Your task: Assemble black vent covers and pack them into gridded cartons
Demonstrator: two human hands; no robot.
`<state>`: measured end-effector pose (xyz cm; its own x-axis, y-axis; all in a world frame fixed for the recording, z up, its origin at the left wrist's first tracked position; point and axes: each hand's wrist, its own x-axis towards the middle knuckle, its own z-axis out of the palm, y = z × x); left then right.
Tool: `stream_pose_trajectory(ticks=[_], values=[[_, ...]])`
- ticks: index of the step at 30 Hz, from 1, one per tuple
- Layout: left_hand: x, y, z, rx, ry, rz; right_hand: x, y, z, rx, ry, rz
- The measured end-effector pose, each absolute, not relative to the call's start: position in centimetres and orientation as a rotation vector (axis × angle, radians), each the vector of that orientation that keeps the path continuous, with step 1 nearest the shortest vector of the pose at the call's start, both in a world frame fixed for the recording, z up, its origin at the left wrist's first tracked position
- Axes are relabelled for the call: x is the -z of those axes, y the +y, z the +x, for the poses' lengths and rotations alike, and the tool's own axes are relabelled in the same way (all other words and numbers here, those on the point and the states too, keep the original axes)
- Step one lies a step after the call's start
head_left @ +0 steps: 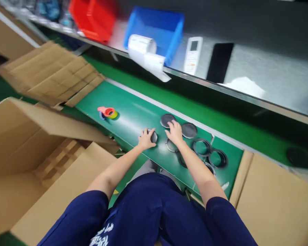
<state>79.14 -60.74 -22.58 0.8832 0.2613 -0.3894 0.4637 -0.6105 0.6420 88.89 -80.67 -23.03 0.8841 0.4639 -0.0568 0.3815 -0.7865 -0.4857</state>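
Note:
On the green work surface (129, 119), my left hand (144, 140) is closed around a dark round part (154, 137), thumb on the near side and fingers on the far side. My right hand (175, 133) has its fingers apart, with the fingertips at the edge of a flat black disc (166, 120). Another black disc (189, 130) lies just right of that hand. Under the right wrist a thin ring (171, 146) is partly hidden. Several black rings, one of them an open black ring (202, 147), lie farther right beside my forearm.
A tape roll with a red holder (110, 112) lies at the left. Open cardboard boxes stand left (74, 136) and right (277, 198). The shelf above holds a blue bin (156, 24), a red bin (92, 17), a label roll (142, 44), a white remote (193, 56) and a phone (220, 62).

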Motion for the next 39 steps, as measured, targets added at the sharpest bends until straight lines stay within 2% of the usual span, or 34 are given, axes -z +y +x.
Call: stream_pose_trajectory(ticks=[7,10,12,15,18,21,24,27,32,36,39], values=[[17.1,-55.4,64.5,-0.06,0.482,1.984,24.3,-73.0,95.2,-0.732,-0.485,-2.877],[15.2,-49.8,58.0,-0.343,0.643,2.106,25.0,-70.7,95.9,-0.709,-0.449,-2.898],[14.8,-45.5,53.3,-0.515,0.85,2.18,23.7,-68.5,94.9,-0.6,-0.496,-2.813],[15.5,-38.0,46.0,-0.662,1.292,2.147,19.7,-63.3,89.9,-0.597,-0.775,-2.417],[16.9,-28.9,39.3,-0.68,1.663,1.96,15.6,-55.9,81.0,-0.934,-1.137,-1.918],[18.8,-18.7,33.7,-0.565,1.838,1.837,14.4,-46.0,70.3,-1.167,-1.448,-1.67],[22.0,-8.2,29.3,-0.358,1.877,1.821,17.1,-33.0,60.7,-0.998,-1.661,-1.721],[26.3,1.1,26.2,-0.186,1.84,1.848,22.3,-18.6,53.4,-0.778,-1.808,-1.941],[33.6,12.4,23.4,-0.12,1.827,1.81,31.2,2.1,45.1,-0.697,-2.13,-2.153],[38.3,18.1,22.6,-0.133,1.776,1.746,37.1,13.3,41.0,-0.665,-2.221,-2.228],[41.2,20.9,22.5,-0.145,1.728,1.755,41.3,18.1,39.6,-0.68,-2.285,-2.267]])
